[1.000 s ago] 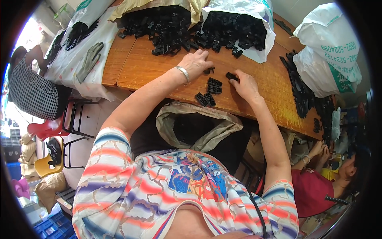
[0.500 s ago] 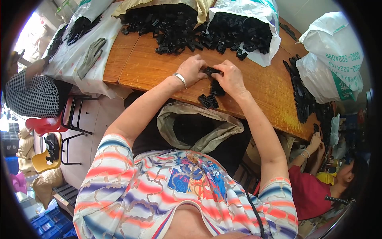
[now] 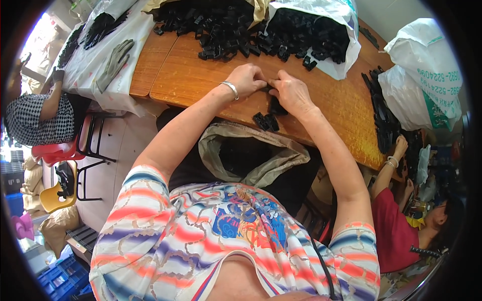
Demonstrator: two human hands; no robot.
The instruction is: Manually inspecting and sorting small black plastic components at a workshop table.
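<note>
Both hands (image 3: 271, 85) now together; black parts (image 3: 311, 35) in white bag (image 3: 346, 50).

Both forearms extended forward, converging, left hand (image 3: 247, 79) and right hand (image 3: 292, 93) fingertips touching, fingers curled in a pinch, wrists slightly bent inward

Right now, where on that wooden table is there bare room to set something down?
Bare wood lies left of the left hand, between the heap of black parts and the table's near edge. Another patch lies right of the right hand, toward the row of black pieces. The far side is crowded by the heap and the white bag.
</note>
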